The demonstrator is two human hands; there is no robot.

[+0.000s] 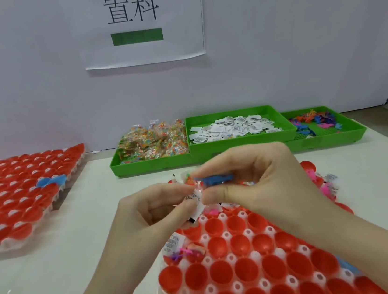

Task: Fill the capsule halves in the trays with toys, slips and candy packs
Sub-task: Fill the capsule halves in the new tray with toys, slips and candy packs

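- You are gathering 1 set of fillings above the near tray (232, 286): a blue toy (214, 179), a printed slip (196, 204) and what looks like a candy pack (188, 180) are bunched between your hands, over the tray's far rows.
- Your right hand (261, 182) pinches the blue toy between thumb and forefinger, its other fingers curled.
- Your left hand (156, 210) pinches the slip, with the clear pack seemingly pressed against it; how firmly it is held is hard to tell.
- By my reading, the step in hand is bundling, not yet dropping.
- Most red capsule halves (245, 268) nearest you are bare; 1 or 2 at the left edge already hold a slip and pink and purple toys (183, 253), and some far ones look filled.
- The next move calls for lowering the bundle into 1 bare half, then releasing all 3 pieces together so nothing spills into a neighbouring cup.
- Beyond, 3 green bins hold candy packs (155, 141), slips (232, 127) and toys (312, 121).
- A second capsule tray (22, 192) lies well to your left.
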